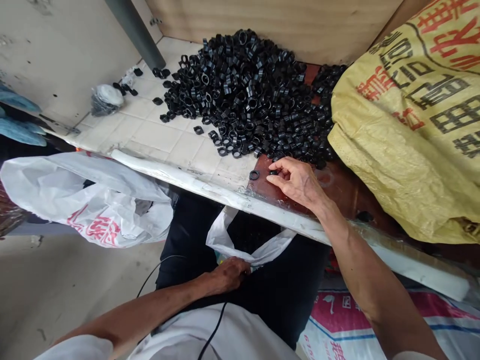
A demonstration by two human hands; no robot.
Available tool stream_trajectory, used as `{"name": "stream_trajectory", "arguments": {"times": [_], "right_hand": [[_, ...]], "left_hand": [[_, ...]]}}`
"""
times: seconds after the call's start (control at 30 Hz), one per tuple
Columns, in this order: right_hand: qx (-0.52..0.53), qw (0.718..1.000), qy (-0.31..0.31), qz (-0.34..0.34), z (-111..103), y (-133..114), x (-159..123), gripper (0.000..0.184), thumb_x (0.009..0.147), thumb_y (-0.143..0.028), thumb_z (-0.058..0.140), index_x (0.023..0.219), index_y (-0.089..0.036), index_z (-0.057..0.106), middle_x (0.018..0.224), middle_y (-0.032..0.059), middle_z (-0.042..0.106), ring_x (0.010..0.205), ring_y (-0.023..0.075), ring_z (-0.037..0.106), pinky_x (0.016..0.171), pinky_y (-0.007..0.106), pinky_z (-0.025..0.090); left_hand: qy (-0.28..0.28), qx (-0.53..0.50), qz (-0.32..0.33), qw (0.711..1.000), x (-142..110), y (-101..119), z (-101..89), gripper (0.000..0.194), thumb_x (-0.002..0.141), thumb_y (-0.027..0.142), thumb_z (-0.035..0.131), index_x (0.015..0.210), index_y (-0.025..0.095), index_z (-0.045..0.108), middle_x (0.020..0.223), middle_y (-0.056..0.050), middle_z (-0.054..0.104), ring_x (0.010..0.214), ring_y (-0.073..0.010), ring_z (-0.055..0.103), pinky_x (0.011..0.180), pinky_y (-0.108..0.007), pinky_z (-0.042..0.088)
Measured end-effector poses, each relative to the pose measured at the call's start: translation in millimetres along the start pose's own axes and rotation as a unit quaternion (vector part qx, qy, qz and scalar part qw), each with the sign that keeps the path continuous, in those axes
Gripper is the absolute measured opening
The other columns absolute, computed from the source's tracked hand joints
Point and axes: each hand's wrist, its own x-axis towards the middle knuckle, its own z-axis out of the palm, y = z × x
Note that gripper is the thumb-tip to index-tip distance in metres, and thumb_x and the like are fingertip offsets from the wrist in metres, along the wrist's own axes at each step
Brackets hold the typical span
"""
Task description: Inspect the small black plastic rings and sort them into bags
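Note:
A large heap of small black plastic rings (pixel 247 95) lies on a tiled counter top (pixel 157 135), with a few strays around its edge. My right hand (pixel 296 182) is over a brown board at the counter's front, its thumb and fingers pinching one small black ring (pixel 273 172). Another ring (pixel 254 175) lies alone just left of those fingertips. My left hand (pixel 228 275) is down at my lap, gripping the gathered edge of a white plastic bag (pixel 240 245). The bag's inside is mostly hidden.
A yellow woven sack (pixel 408 120) with red and black print bulges at the right of the heap. A white plastic bag (pixel 86 200) hangs at the left of the counter's white front edge (pixel 210 192). A grey post (pixel 135 32) and a small bagged bundle (pixel 107 99) stand behind.

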Motion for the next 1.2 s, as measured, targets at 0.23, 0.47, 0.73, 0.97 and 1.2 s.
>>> {"name": "stream_trajectory", "arguments": {"times": [0.23,0.47,0.73,0.97,1.2], "right_hand": [[-0.002,1.0,-0.002,0.003,-0.3,-0.2,-0.1,0.012,0.082,-0.019,0.07,0.093,-0.018,0.069,0.087,0.0023,0.066,0.068,0.0149,0.058,0.067,0.028,0.046],[0.001,1.0,-0.01,0.012,-0.9,-1.6,0.9,0.013,0.084,-0.019,0.068,0.096,-0.02,0.068,0.093,0.0034,0.068,0.071,0.016,0.061,0.067,0.029,0.048],[0.005,1.0,-0.021,0.016,-2.5,-3.8,-0.7,0.016,0.083,-0.017,0.066,0.098,-0.021,0.068,0.087,0.0017,0.066,0.071,0.0162,0.06,0.068,0.029,0.048],[0.038,0.998,-0.011,0.038,-3.4,-8.8,0.8,0.01,0.082,-0.022,0.065,0.092,-0.021,0.069,0.085,0.0022,0.067,0.073,0.0175,0.061,0.068,0.03,0.049],[0.208,0.97,-0.017,0.128,-2.0,-7.0,0.4,0.018,0.085,-0.033,0.067,0.098,-0.022,0.062,0.08,0.0003,0.069,0.074,0.0183,0.066,0.067,0.028,0.052]], "left_hand": [[-0.004,0.0,-0.008,1.0,-5.7,1.8,3.2,0.026,0.066,0.011,0.061,0.087,0.022,0.073,0.09,-0.003,0.073,0.09,-0.0247,0.067,0.076,-0.03,0.048],[0.169,-0.147,-0.038,0.974,-9.2,21.9,-44.7,0.029,0.085,0.036,0.061,0.109,0.022,0.068,0.085,-0.001,0.071,0.071,-0.0158,0.064,0.062,-0.024,0.049],[0.491,-0.013,0.109,0.864,-26.2,70.0,-129.7,0.013,0.095,0.028,0.055,0.087,0.021,0.064,0.076,0.0,0.062,0.062,-0.0119,0.056,0.063,-0.024,0.049],[0.495,0.117,0.103,0.855,35.7,89.8,-203.5,0.024,0.083,0.026,0.069,0.106,0.02,0.063,0.099,-0.005,0.061,0.078,-0.0174,0.064,0.073,-0.03,0.054],[0.425,-0.118,0.153,0.885,46.1,94.7,-214.3,0.02,0.079,0.019,0.066,0.099,0.018,0.068,0.081,-0.001,0.066,0.073,-0.0151,0.063,0.071,-0.027,0.051]]}}
